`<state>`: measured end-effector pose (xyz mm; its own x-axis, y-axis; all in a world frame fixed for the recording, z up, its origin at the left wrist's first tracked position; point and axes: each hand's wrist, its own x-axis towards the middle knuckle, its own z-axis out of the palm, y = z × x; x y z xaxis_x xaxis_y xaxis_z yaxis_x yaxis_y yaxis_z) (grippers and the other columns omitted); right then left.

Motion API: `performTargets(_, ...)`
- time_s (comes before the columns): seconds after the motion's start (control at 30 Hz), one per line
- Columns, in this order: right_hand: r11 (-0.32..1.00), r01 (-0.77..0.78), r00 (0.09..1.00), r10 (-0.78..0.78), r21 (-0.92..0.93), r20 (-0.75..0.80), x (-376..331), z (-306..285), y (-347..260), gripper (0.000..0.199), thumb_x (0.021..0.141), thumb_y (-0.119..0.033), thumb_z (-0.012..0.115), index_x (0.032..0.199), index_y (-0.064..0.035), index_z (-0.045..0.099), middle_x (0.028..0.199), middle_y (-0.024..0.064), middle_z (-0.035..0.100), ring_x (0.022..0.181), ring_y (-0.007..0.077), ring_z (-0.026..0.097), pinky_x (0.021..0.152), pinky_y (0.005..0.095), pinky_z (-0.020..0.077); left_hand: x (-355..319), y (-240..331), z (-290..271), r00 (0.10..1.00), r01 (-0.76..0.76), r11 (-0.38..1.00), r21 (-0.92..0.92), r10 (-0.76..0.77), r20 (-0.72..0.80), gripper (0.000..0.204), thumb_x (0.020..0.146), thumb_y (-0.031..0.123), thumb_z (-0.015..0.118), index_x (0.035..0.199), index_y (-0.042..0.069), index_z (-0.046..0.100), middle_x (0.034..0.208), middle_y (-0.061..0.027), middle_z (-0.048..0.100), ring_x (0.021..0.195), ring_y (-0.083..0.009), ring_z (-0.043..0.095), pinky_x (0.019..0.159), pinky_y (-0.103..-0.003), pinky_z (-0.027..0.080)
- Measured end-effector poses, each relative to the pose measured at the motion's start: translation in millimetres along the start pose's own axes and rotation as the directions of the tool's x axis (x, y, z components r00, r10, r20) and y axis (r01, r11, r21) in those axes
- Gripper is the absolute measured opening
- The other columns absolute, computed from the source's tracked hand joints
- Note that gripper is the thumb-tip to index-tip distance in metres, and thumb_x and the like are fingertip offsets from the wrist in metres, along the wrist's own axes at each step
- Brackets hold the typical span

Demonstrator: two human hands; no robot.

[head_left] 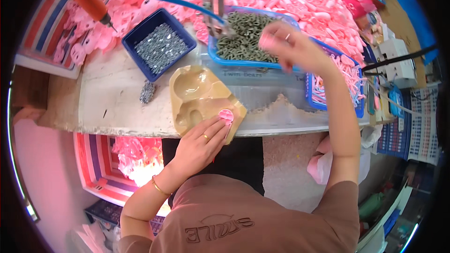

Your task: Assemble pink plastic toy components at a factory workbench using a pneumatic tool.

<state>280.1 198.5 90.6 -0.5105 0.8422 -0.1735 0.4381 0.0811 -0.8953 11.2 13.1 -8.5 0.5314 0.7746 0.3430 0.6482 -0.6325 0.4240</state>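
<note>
My left hand point(200, 141) reaches over the near edge of the table. Its fingers are stretched out and press a small round pink plastic piece point(226, 115) against a tan moulded holder point(206, 94) with rounded hollows. The thumb is hidden. My right hand point(295, 49) is raised over the right side of a light-blue tub point(253, 62) of small grey-green parts point(243, 35). Motion blurs its fingers, which look bent; a pink smear shows at the fingertips, and I cannot make out whether they hold anything.
A dark blue tray point(130, 49) of small metal pieces stands left, with a small bundle point(147, 93) beside it. A blue basket point(360, 110) holds pink and blue strips. Pink plastic parts point(309, 0) heap behind. An orange screwdriver point(89, 0) and a metal tool head point(216, 0) hang overhead.
</note>
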Motion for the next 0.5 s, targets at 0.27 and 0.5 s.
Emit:
performTargets(0.27, 0.908, 0.402, 0.868, -0.337, -0.12, 0.366, -4.5, 135.6, 10.4, 0.02, 0.09, -0.017, 0.066, 0.103, -0.0035, 0.058, 0.091, 0.0121, 0.066, 0.085, 0.0227, 0.067, 0.071, 0.0345, 0.0519, -28.4, -0.4, -20.3, 0.981, -0.161, 0.987, -0.029, 0.157, -0.114, 0.039, 0.074, 0.002, 0.076, 0.111, 0.005, 0.069, 0.116, -0.0074, 0.066, 0.106, -0.0261, 0.065, 0.086, -0.036, 0.056)
performTargets(0.5, 0.931, 0.341, 0.896, -0.28, -0.132, 0.344, 8.3, 159.2, 0.5, 0.02, 0.089, -0.016, 0.067, 0.104, -0.0042, 0.061, 0.087, 0.0142, 0.063, 0.076, 0.0269, 0.066, 0.069, 0.0364, 0.0523, -63.9, -59.4, -54.0, 0.963, 0.031, 0.999, 0.022, -0.024, -0.267, 0.033, 0.074, -0.004, 0.072, 0.106, 0.005, 0.069, 0.113, -0.0103, 0.067, 0.102, -0.0297, 0.065, 0.084, -0.039, 0.055)
